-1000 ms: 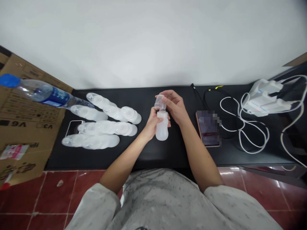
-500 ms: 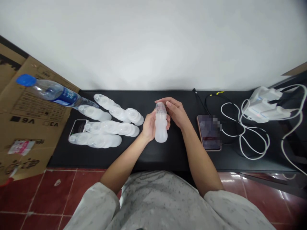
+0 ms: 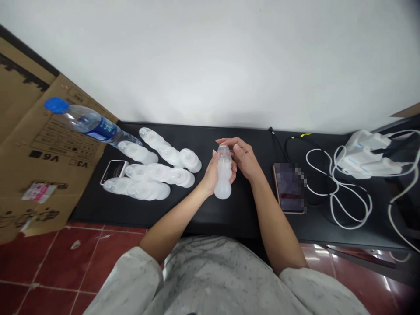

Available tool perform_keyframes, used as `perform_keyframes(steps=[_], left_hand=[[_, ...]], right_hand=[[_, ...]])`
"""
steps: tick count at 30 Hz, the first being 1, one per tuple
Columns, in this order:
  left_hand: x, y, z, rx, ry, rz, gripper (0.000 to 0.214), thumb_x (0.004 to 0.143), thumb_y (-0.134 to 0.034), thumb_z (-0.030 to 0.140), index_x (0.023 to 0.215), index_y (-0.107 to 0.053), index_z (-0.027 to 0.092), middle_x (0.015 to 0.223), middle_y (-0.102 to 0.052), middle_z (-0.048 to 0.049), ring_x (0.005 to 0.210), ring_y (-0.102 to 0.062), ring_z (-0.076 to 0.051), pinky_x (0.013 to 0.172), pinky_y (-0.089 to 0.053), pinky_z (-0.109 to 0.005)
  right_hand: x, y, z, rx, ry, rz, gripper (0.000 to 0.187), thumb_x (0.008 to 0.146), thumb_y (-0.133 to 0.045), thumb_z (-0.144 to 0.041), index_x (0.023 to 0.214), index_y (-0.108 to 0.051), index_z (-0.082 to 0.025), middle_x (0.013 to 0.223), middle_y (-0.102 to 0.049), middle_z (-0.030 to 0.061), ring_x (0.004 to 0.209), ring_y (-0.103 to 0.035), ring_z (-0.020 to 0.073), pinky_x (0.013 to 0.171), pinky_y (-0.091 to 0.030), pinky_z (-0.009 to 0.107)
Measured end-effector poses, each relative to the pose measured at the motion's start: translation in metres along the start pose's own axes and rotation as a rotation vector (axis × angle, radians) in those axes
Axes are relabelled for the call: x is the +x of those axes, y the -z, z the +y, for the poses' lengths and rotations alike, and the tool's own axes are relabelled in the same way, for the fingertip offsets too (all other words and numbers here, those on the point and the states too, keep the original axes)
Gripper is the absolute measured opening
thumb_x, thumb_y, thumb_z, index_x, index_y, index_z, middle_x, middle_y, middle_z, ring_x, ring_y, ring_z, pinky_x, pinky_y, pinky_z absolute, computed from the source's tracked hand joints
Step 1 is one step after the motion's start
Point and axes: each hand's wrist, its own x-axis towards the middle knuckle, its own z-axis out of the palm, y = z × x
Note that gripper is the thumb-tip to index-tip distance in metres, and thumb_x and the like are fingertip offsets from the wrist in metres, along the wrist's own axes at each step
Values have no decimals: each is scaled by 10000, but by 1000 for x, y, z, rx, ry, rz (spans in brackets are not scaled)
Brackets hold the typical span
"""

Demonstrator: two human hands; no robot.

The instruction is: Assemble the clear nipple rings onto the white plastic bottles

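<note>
A small frosted white plastic bottle (image 3: 223,178) with wavy sides and a clearer domed cap (image 3: 224,151) stands slightly tilted in front of me. My left hand (image 3: 212,173) is closed around its body, the fingertips showing on the right side. My right hand (image 3: 244,156) is at the cap, its fingers stretched loosely behind and over the top and its thumb beside it. Whether those fingers press on the cap is hard to see. To the left, several similar white bottles (image 3: 154,173) are grouped in slanting rows on the black table (image 3: 197,214).
A blue-capped water bottle (image 3: 93,122) stands by a cardboard box (image 3: 49,153) on the left. A white-edged device (image 3: 114,170) lies beside the rows. On the right are a phone (image 3: 288,188), looped white cables (image 3: 349,225) and white chargers (image 3: 361,153). A wall (image 3: 210,65) rises behind.
The view has shifted slightly, so the table's contents sit a little further right. Both hands keep nearly the same placement, the left around the bottle and the right at its cap.
</note>
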Motion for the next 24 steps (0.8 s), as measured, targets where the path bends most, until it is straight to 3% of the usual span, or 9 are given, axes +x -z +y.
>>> perform_keyframes(steps=[5, 10, 13, 15, 18, 24], left_hand=[[0, -1, 3, -22, 2, 6, 832, 854, -478, 1000, 1079, -631, 214, 656, -631, 13, 412, -581, -157, 391, -367, -272], [-1, 1, 2, -10, -28, 17, 795, 939, -380, 948, 1112, -644, 218, 734, -680, -12, 394, -567, -152, 389, -380, -290], [-1, 2, 0, -25, -30, 13, 802, 943, -374, 947, 1133, -636, 212, 796, -705, -33, 411, -582, -153, 402, -408, -297], [-1, 1, -2, -44, -17, 16, 821, 923, -388, 965, 1120, -630, 205, 834, -723, -48, 411, -581, -147, 399, -410, -292], [0, 1, -3, -55, -17, 25, 844, 902, -405, 982, 1091, -634, 192, 810, -720, -42, 392, -569, -139, 378, -392, -280], [2, 6, 0, 33, -29, 32, 886, 866, -367, 1023, 923, -649, 184, 553, -594, 5, 357, -536, -148, 362, -365, -268]], right_hand=[[0, -1, 2, -13, 21, 4, 606, 908, -662, -865, 1081, -783, -297, 1351, -771, 89, 1295, -709, 306, 1040, -614, 480], [-1, -5, 4, -8, 22, 11, 737, 801, -637, -979, 1082, -764, -310, 1389, -744, 103, 1276, -709, 317, 786, -665, 380], [-1, -8, 5, 14, -12, 18, 762, 768, -648, -996, 1079, -760, -310, 1390, -744, 108, 1064, -761, 285, 499, -543, 268], [-2, -9, 6, 7, -26, 31, 748, 772, -668, -981, 1064, -760, -298, 1383, -749, 112, 913, -759, 246, 404, -430, 240], [-2, -9, 8, 7, -7, 45, 704, 816, -670, -944, 1041, -749, -282, 1380, -758, 111, 832, -742, 214, 378, -362, 227], [-2, -11, 11, -15, -7, 62, 654, 802, -743, -896, 962, -670, -266, 1375, -774, 133, 938, -774, 263, 425, -398, 241]])
